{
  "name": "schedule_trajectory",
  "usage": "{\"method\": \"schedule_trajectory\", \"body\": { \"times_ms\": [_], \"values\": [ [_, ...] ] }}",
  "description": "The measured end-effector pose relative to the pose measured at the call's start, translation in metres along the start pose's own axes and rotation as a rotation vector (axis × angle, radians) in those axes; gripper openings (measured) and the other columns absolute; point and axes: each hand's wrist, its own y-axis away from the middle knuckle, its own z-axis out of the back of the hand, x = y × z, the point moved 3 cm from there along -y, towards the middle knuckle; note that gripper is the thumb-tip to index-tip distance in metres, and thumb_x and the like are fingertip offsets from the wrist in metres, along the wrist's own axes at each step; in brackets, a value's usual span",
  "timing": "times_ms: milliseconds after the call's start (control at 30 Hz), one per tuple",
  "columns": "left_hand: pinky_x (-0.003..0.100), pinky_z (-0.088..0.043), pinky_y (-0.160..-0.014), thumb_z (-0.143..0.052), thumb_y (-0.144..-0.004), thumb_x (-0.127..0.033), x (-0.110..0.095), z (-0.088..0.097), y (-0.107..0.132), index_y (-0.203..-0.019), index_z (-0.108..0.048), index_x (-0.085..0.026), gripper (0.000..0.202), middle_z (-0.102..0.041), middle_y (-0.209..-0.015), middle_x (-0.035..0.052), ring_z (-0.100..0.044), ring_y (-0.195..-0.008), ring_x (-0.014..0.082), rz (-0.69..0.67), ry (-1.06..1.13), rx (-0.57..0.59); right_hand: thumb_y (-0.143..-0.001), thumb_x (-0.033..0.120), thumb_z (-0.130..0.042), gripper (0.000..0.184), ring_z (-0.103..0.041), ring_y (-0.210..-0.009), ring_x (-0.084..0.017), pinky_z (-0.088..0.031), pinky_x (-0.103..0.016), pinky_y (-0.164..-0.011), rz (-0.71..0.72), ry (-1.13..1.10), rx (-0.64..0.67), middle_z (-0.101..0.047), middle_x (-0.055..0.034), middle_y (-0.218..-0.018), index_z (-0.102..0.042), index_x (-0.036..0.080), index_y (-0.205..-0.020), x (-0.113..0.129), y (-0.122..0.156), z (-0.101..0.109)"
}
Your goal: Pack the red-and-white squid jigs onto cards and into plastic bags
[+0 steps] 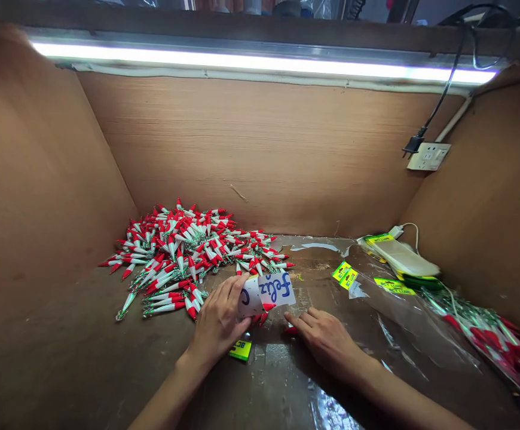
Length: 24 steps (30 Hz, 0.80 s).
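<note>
My left hand (224, 316) is closed on a curved white paper card (278, 291) with blue handwriting, held just above the table. A yellow-green header label (241, 350) shows under that hand, and a few red lure tips (262, 319) poke out below the card. Close to the table, my right hand (320, 334) has its fingers curled around a red-tipped lure (291, 330); most of this lure is hidden. Beyond my left hand lies a big pile of red-and-white fishing lures (183, 245) with green tinsel.
On the right lie loose yellow header labels (345, 275), a stack of clear header bags (403, 257) and a bundle of bagged lures (493, 343). Wooden panels (242, 149) enclose the back and sides. A black plug (415, 145) hangs by a wall socket (429, 156).
</note>
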Motion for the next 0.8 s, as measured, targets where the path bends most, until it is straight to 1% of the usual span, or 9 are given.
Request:
{"method": "schedule_trajectory", "body": {
  "times_ms": [67, 133, 200, 267, 367, 467, 567, 733, 800],
  "values": [
    [0.046, -0.045, -0.102, -0.069, -0.071, -0.012, -0.002, -0.001, 0.001, -0.149, -0.032, -0.029, 0.087, -0.053, -0.137, 0.0088, -0.053, -0.124, 0.0320, 0.003, 0.009, 0.025, -0.093, 0.008, -0.049, 0.053, -0.059, -0.076, -0.018, -0.047, -0.028, -0.067, 0.033, -0.124, -0.014, -0.066, -0.0049, -0.093, -0.046, 0.022, -0.143, 0.008, 0.001, 0.017],
    [0.046, -0.046, -0.101, -0.068, -0.071, -0.011, -0.004, -0.001, 0.001, -0.148, -0.032, -0.029, 0.087, -0.053, -0.137, 0.0087, -0.053, -0.123, 0.0315, 0.007, 0.013, 0.051, -0.095, 0.011, -0.047, 0.055, -0.059, -0.072, -0.015, -0.048, -0.027, -0.067, 0.024, -0.312, -0.105, -0.065, -0.0040, -0.095, -0.039, 0.024, -0.147, 0.013, 0.002, 0.044],
    [0.046, -0.046, -0.100, -0.068, -0.070, -0.011, -0.006, -0.002, 0.001, -0.147, -0.034, -0.029, 0.086, -0.054, -0.136, 0.0084, -0.054, -0.121, 0.0313, 0.007, 0.016, 0.070, -0.097, 0.018, -0.050, 0.045, -0.062, -0.073, -0.014, -0.050, -0.026, -0.069, -0.042, -0.474, -0.256, -0.066, -0.0035, -0.096, -0.046, 0.024, -0.141, 0.009, 0.000, 0.069],
    [0.046, -0.045, -0.100, -0.069, -0.069, -0.011, -0.008, -0.002, 0.002, -0.147, -0.034, -0.029, 0.087, -0.053, -0.136, 0.0079, -0.053, -0.121, 0.0315, 0.008, 0.021, 0.086, -0.097, 0.023, -0.055, 0.028, -0.065, -0.077, -0.015, -0.051, -0.026, -0.071, -0.123, -0.554, -0.354, -0.069, -0.0028, -0.096, -0.058, 0.024, -0.125, 0.002, -0.005, 0.080],
    [0.048, -0.043, -0.104, -0.068, -0.069, -0.011, -0.012, -0.003, 0.003, -0.148, -0.032, -0.030, 0.089, -0.052, -0.139, 0.0074, -0.052, -0.123, 0.0322, -0.005, 0.038, 0.087, -0.097, 0.027, -0.059, 0.012, -0.066, -0.076, -0.015, -0.049, -0.025, -0.069, -0.129, -0.500, -0.343, -0.072, -0.0016, -0.092, -0.066, 0.023, -0.105, -0.005, -0.020, 0.070],
    [0.048, -0.042, -0.105, -0.067, -0.067, -0.009, -0.016, -0.002, 0.004, -0.148, -0.031, -0.031, 0.090, -0.052, -0.139, 0.0067, -0.051, -0.125, 0.0318, -0.035, 0.067, 0.087, -0.096, 0.027, -0.060, 0.011, -0.062, -0.078, -0.019, -0.045, -0.030, -0.070, -0.039, -0.258, -0.317, -0.074, -0.0026, -0.088, -0.070, 0.023, -0.100, 0.002, -0.038, 0.050],
    [0.047, -0.043, -0.103, -0.067, -0.066, -0.009, -0.017, -0.002, 0.005, -0.146, -0.034, -0.030, 0.089, -0.052, -0.138, 0.0067, -0.052, -0.123, 0.0321, -0.041, 0.083, 0.107, -0.097, 0.024, -0.058, 0.013, -0.058, -0.085, -0.022, -0.042, -0.035, -0.075, 0.043, -0.058, -0.267, -0.074, -0.0039, -0.088, -0.069, 0.023, -0.101, 0.016, -0.054, 0.039],
    [0.043, -0.046, -0.100, -0.067, -0.068, -0.008, -0.008, 0.002, 0.002, -0.143, -0.036, -0.029, 0.084, -0.054, -0.135, 0.0063, -0.055, -0.119, 0.0301, -0.009, 0.106, 0.102, -0.095, 0.018, -0.060, 0.017, -0.056, -0.101, -0.021, -0.034, -0.042, -0.102, 0.200, -0.133, -0.138, -0.076, 0.0026, -0.090, -0.071, 0.030, -0.096, 0.025, -0.078, 0.050],
    [0.043, -0.045, -0.102, -0.067, -0.070, -0.010, -0.001, 0.007, 0.000, -0.144, -0.035, -0.030, 0.083, -0.052, -0.137, 0.0064, -0.054, -0.122, 0.0299, 0.002, 0.097, 0.054, -0.094, 0.019, -0.062, 0.019, -0.053, -0.110, -0.022, -0.029, -0.046, -0.108, 0.246, -0.196, -0.135, -0.075, 0.0040, -0.105, -0.071, 0.033, -0.103, 0.020, -0.085, 0.060]
  ]
}}
